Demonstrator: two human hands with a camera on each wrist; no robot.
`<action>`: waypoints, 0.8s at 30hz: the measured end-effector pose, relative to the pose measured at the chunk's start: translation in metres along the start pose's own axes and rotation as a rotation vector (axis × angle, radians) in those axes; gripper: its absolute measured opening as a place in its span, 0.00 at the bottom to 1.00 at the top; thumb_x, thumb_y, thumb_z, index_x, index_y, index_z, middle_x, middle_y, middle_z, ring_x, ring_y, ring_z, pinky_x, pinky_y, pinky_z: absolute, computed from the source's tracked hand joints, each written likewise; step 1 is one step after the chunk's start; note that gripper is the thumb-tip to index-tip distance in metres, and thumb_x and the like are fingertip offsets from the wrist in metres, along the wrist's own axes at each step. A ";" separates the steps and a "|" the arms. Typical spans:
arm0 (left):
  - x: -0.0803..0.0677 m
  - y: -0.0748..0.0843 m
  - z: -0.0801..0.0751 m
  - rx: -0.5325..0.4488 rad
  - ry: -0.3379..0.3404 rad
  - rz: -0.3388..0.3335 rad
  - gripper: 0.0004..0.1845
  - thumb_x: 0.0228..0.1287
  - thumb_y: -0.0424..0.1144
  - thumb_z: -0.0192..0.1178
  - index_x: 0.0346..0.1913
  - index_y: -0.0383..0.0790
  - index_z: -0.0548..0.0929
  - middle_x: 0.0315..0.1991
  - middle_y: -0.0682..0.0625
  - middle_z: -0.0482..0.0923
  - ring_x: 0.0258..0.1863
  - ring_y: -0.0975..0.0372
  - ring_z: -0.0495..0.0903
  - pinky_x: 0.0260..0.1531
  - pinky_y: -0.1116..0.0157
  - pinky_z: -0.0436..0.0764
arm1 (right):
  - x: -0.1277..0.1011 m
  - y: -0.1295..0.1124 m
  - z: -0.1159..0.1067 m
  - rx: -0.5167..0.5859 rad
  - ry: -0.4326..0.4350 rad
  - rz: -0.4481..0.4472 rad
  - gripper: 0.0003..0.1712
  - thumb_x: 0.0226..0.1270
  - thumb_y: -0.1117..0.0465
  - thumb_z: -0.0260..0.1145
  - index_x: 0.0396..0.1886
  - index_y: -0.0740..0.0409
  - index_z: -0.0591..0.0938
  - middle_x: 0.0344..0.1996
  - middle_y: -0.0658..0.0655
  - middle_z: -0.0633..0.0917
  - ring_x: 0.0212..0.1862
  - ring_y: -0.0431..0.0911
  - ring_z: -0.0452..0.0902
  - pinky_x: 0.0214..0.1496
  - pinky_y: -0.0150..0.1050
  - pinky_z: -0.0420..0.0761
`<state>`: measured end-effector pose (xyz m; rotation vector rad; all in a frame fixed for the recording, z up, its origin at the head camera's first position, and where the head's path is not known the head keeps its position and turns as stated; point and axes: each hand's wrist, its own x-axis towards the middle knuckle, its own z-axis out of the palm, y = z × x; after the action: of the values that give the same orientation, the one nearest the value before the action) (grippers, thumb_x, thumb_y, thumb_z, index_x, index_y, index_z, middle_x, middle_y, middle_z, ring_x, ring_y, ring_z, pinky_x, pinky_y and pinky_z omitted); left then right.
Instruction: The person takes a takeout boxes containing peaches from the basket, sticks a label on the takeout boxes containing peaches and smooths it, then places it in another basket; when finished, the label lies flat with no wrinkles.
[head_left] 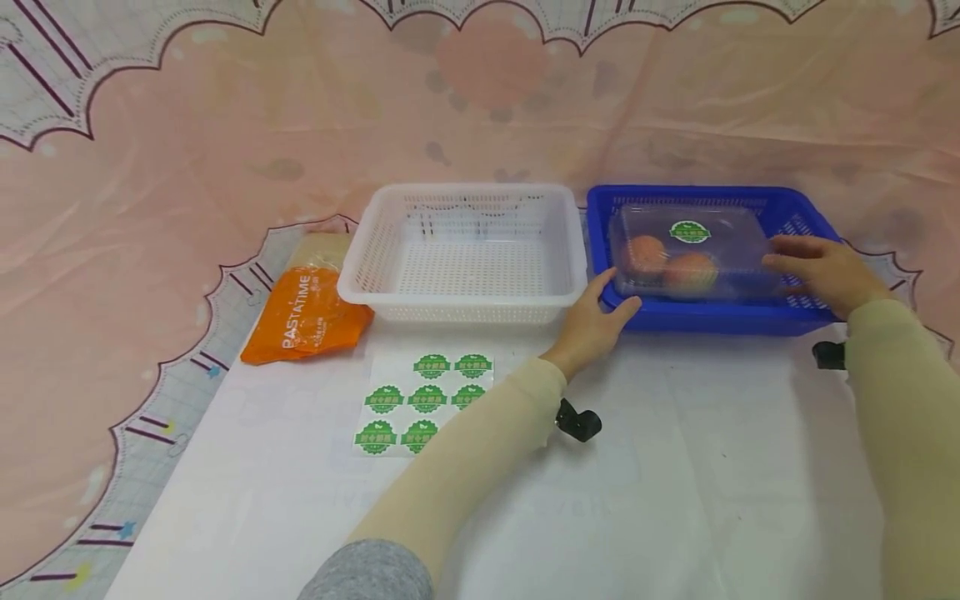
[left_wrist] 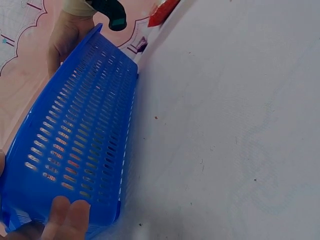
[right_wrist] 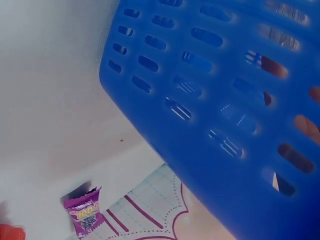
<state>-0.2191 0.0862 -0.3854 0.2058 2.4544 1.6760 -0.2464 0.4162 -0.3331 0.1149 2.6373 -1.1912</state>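
Observation:
In the head view, a clear plastic box with a green label on its lid lies in a blue basket. Two round reddish-orange fruits show through the box. My left hand grips the basket's near left corner; in the left wrist view two fingertips touch the outer wall below the rim. My right hand reaches over the basket's right side, its extended fingers touching the right end of the box. Some of those fingertips are hidden behind the box and basket wall.
A white basket stands left of the blue one. An orange bag leans beside it. A sheet of green round stickers lies in front. In the right wrist view, a small purple packet lies near the cloth's edge.

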 end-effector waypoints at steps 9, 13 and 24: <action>0.002 0.001 -0.001 0.001 -0.012 -0.006 0.34 0.71 0.55 0.61 0.76 0.57 0.65 0.73 0.56 0.64 0.73 0.61 0.61 0.70 0.60 0.63 | -0.004 0.004 -0.003 0.066 0.076 -0.001 0.50 0.72 0.35 0.56 0.81 0.58 0.52 0.79 0.57 0.52 0.43 0.24 0.70 0.40 0.20 0.77; 0.001 -0.001 -0.001 -0.025 -0.023 0.002 0.34 0.71 0.53 0.61 0.76 0.56 0.65 0.74 0.56 0.64 0.73 0.62 0.60 0.70 0.61 0.62 | -0.008 0.003 -0.003 0.084 0.137 0.002 0.50 0.71 0.33 0.54 0.81 0.57 0.54 0.79 0.54 0.55 0.48 0.29 0.71 0.40 0.19 0.77; -0.019 -0.006 -0.027 -0.193 -0.274 -0.044 0.37 0.70 0.49 0.63 0.78 0.57 0.61 0.73 0.45 0.64 0.47 0.52 0.84 0.35 0.59 0.86 | -0.016 -0.013 0.002 0.062 0.215 -0.076 0.42 0.75 0.38 0.52 0.80 0.55 0.57 0.78 0.56 0.59 0.61 0.39 0.68 0.41 0.17 0.75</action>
<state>-0.2060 0.0561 -0.3799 0.3294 2.0732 1.7237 -0.2328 0.4067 -0.3212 0.1643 2.8121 -1.3554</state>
